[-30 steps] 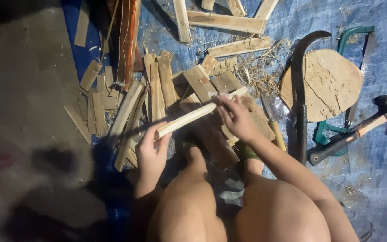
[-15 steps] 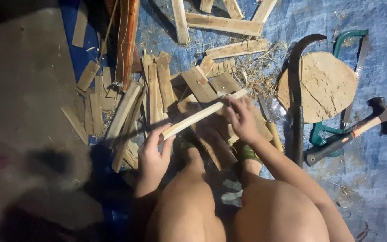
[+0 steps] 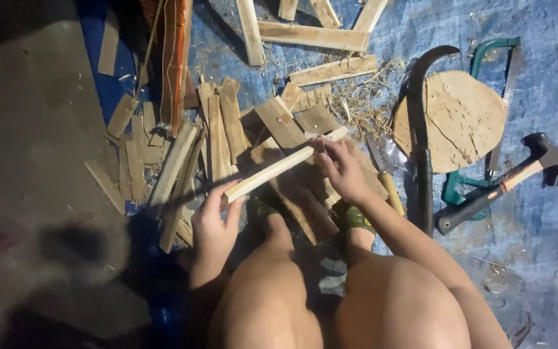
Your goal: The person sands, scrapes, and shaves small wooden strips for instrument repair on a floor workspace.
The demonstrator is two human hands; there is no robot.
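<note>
We hold the pale wooden strip [image 3: 285,165] level over the offcuts [image 3: 227,129]; left hand [image 3: 214,223] closed round its near end, right hand [image 3: 343,169] pinching the far end to steady it.

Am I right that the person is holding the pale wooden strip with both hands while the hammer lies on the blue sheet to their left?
Not quite: the head view shows the hammer on the person's right. Both the left hand and right hand do hold the wooden strip, and the blue sheet is underneath.

Dim, harsh overhead light; dark shadow left, sharp centre
</note>
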